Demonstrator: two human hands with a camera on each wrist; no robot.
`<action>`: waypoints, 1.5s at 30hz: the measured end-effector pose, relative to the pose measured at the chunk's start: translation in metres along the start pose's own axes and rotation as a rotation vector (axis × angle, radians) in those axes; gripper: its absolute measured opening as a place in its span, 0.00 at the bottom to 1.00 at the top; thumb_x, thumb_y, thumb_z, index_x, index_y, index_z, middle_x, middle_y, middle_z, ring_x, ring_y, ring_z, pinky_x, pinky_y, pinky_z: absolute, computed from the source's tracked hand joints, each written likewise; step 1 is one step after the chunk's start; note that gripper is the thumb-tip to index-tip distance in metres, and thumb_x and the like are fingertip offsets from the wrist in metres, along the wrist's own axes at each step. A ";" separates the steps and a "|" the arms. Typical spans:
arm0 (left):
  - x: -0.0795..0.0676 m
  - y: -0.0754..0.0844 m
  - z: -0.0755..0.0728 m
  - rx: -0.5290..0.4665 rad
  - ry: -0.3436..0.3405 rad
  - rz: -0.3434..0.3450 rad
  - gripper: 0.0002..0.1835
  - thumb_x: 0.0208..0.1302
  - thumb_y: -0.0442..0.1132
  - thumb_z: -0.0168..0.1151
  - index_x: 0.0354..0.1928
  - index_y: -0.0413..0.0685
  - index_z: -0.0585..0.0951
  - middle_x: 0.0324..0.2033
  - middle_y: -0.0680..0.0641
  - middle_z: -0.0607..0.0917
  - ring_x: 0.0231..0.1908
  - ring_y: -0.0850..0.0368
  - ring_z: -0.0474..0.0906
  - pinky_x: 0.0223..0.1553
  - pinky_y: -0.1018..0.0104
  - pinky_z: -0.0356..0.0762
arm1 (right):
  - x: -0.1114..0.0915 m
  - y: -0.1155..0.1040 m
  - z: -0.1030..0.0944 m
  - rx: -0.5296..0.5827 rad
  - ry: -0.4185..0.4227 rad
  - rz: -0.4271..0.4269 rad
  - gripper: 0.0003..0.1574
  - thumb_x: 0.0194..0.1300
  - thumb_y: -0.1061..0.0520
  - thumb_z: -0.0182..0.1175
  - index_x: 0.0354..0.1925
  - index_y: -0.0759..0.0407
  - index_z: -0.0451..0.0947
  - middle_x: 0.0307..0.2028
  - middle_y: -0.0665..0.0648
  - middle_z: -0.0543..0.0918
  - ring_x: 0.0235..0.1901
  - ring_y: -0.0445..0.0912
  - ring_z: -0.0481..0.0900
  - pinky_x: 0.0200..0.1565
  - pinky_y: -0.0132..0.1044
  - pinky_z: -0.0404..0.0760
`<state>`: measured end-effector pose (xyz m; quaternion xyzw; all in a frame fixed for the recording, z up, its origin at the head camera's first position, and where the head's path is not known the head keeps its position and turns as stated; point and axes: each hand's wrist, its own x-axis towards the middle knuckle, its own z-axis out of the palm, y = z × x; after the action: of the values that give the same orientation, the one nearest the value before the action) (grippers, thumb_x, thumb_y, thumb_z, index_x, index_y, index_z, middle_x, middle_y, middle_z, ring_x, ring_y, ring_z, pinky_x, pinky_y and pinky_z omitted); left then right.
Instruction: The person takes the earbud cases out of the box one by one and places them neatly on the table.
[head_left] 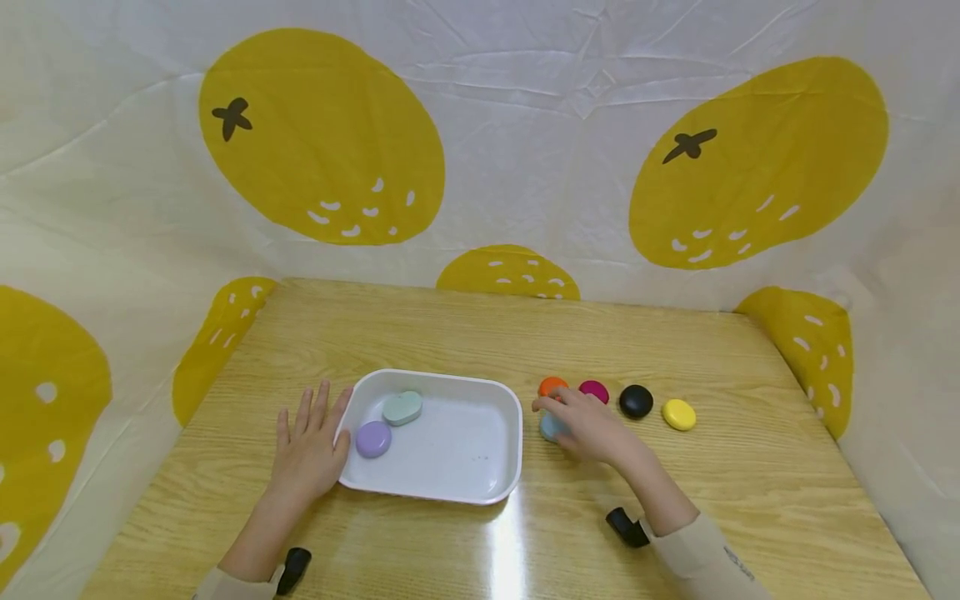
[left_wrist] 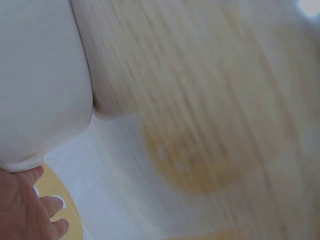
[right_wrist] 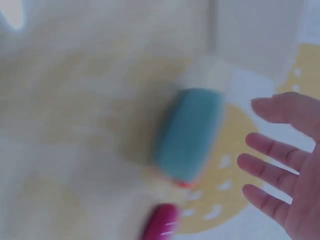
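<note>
My left hand [head_left: 309,454] lies on the table with fingers spread, its thumb at the left rim of a white tray [head_left: 427,493]. Inside the tray are a pale green oval piece [head_left: 402,407] and a round purple piece [head_left: 373,439]. My right hand [head_left: 588,425] is over a light blue piece [head_left: 552,427], partly covering it. In the right wrist view the fingers [right_wrist: 272,175] are extended, with a gap between them and the blue piece [right_wrist: 190,132]. Just beyond the hand are an orange piece [head_left: 552,385] and a magenta piece [head_left: 595,391].
To the right of my right hand, a black round piece [head_left: 636,402] and a yellow round piece [head_left: 679,414] lie on the wooden table [head_left: 420,325]. A white cloth with yellow fruit shapes [head_left: 525,150] hangs behind the table and along its sides.
</note>
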<state>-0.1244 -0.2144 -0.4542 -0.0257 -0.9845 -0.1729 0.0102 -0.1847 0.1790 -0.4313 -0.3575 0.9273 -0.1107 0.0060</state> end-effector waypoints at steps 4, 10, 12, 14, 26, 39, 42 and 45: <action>0.000 0.000 0.000 -0.001 -0.003 -0.006 0.30 0.68 0.45 0.40 0.71 0.51 0.50 0.70 0.37 0.42 0.68 0.37 0.33 0.62 0.36 0.25 | 0.016 -0.014 -0.020 0.008 0.078 -0.067 0.25 0.55 0.59 0.64 0.52 0.52 0.72 0.47 0.54 0.76 0.39 0.47 0.76 0.39 0.40 0.78; 0.000 -0.001 0.001 0.002 0.001 -0.002 0.30 0.68 0.45 0.40 0.71 0.51 0.50 0.70 0.37 0.42 0.68 0.37 0.34 0.62 0.36 0.26 | 0.048 -0.045 -0.044 -0.013 0.140 -0.181 0.22 0.57 0.58 0.63 0.51 0.54 0.72 0.45 0.53 0.76 0.42 0.46 0.76 0.45 0.39 0.78; 0.000 -0.001 0.001 0.003 0.007 0.003 0.30 0.68 0.45 0.40 0.71 0.51 0.51 0.70 0.37 0.43 0.68 0.36 0.34 0.62 0.36 0.26 | 0.060 -0.057 -0.048 -0.035 0.140 -0.209 0.22 0.57 0.57 0.62 0.52 0.53 0.72 0.45 0.52 0.76 0.43 0.46 0.76 0.46 0.39 0.77; 0.000 -0.001 0.002 0.003 0.015 0.008 0.30 0.68 0.45 0.40 0.71 0.51 0.51 0.70 0.37 0.43 0.68 0.36 0.35 0.62 0.36 0.27 | 0.071 -0.068 -0.049 -0.051 0.128 -0.231 0.24 0.58 0.56 0.61 0.53 0.52 0.71 0.47 0.52 0.76 0.44 0.46 0.76 0.47 0.39 0.77; 0.000 -0.001 0.002 0.003 0.009 0.011 0.30 0.68 0.45 0.40 0.71 0.51 0.51 0.70 0.36 0.43 0.68 0.36 0.35 0.62 0.36 0.26 | 0.125 -0.118 -0.027 -0.116 0.006 -0.312 0.28 0.62 0.51 0.57 0.60 0.48 0.64 0.51 0.51 0.73 0.48 0.43 0.73 0.49 0.37 0.74; 0.000 -0.001 0.000 0.010 0.007 0.014 0.29 0.69 0.45 0.40 0.70 0.51 0.51 0.70 0.36 0.43 0.68 0.36 0.35 0.61 0.35 0.27 | 0.159 -0.140 0.012 -0.228 -0.223 -0.226 0.32 0.64 0.49 0.54 0.64 0.47 0.58 0.57 0.52 0.69 0.56 0.47 0.69 0.55 0.40 0.71; 0.000 -0.001 0.000 0.011 0.007 0.015 0.30 0.68 0.45 0.40 0.71 0.51 0.51 0.70 0.36 0.43 0.68 0.36 0.35 0.61 0.35 0.27 | 0.164 -0.138 0.026 -0.238 -0.244 -0.196 0.32 0.64 0.50 0.54 0.64 0.47 0.58 0.57 0.52 0.68 0.57 0.46 0.68 0.56 0.39 0.70; 0.000 -0.001 0.001 0.010 0.011 0.019 0.30 0.68 0.45 0.40 0.71 0.51 0.51 0.70 0.36 0.43 0.68 0.36 0.35 0.62 0.35 0.27 | 0.166 -0.136 0.039 -0.302 -0.250 -0.197 0.33 0.63 0.48 0.55 0.65 0.45 0.58 0.55 0.51 0.68 0.57 0.44 0.67 0.55 0.36 0.70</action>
<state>-0.1240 -0.2152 -0.4559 -0.0341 -0.9850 -0.1680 0.0172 -0.2143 -0.0368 -0.4296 -0.4543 0.8859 0.0745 0.0563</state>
